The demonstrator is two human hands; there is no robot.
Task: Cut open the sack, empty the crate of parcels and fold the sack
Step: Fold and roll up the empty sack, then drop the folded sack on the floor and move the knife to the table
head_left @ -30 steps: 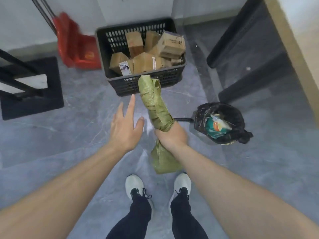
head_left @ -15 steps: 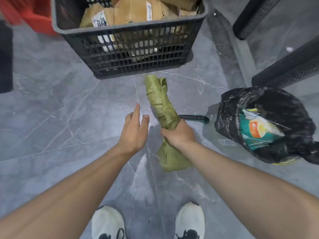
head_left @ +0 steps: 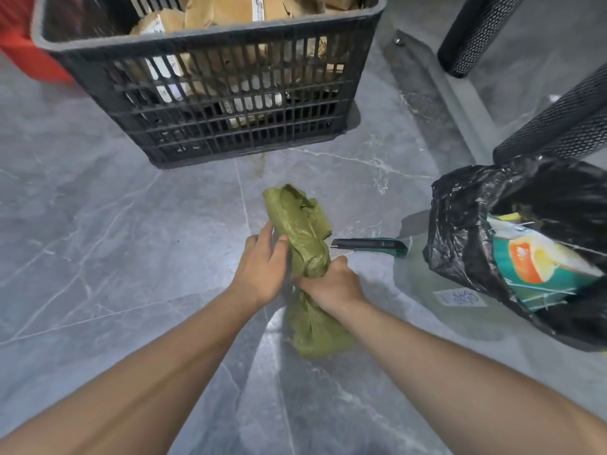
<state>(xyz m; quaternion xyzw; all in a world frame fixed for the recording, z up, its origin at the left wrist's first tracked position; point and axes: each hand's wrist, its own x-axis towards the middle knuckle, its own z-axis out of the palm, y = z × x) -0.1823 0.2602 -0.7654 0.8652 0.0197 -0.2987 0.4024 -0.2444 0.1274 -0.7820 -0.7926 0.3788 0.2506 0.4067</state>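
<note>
A rolled-up green woven sack is held low over the grey floor at the centre. My right hand is closed around its middle, and my left hand grips its left side just above. The sack's lower end bunches out below my hands. A black slatted crate stands beyond, holding several brown cardboard parcels. A green and black utility knife lies on the floor just right of the sack.
A black bin bag with a teal and orange package inside sits at the right. Black mesh legs stand at the upper right, and a red object lies left of the crate.
The camera has dropped lower and closer to the floor. My left hand, open and apart before, has closed onto the sack. My right hand has kept its hold.
</note>
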